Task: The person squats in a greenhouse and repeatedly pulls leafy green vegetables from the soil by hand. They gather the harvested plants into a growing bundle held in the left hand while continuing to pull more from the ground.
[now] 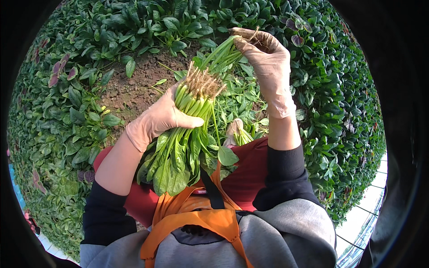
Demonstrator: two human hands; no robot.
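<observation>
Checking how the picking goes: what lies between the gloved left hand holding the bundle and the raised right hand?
In the head view, the bundle's root ends and the green stalks gripped by the right hand span the gap from the left hand; pulled greens lie on the ground behind.

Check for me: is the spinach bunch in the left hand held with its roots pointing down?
No, the left hand grips the spinach bunch with its pale roots up and its leaves hanging down.

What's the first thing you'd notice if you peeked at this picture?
Right in the middle, the left hand in a tan glove grips a big bunch of spinach, pale roots up and dark leaves hanging down. Up top, the gloved right hand holds a few more spinach stalks by the roots. All around lie green leafy plants, with a patch of bare brown soil behind the bunch.
</observation>
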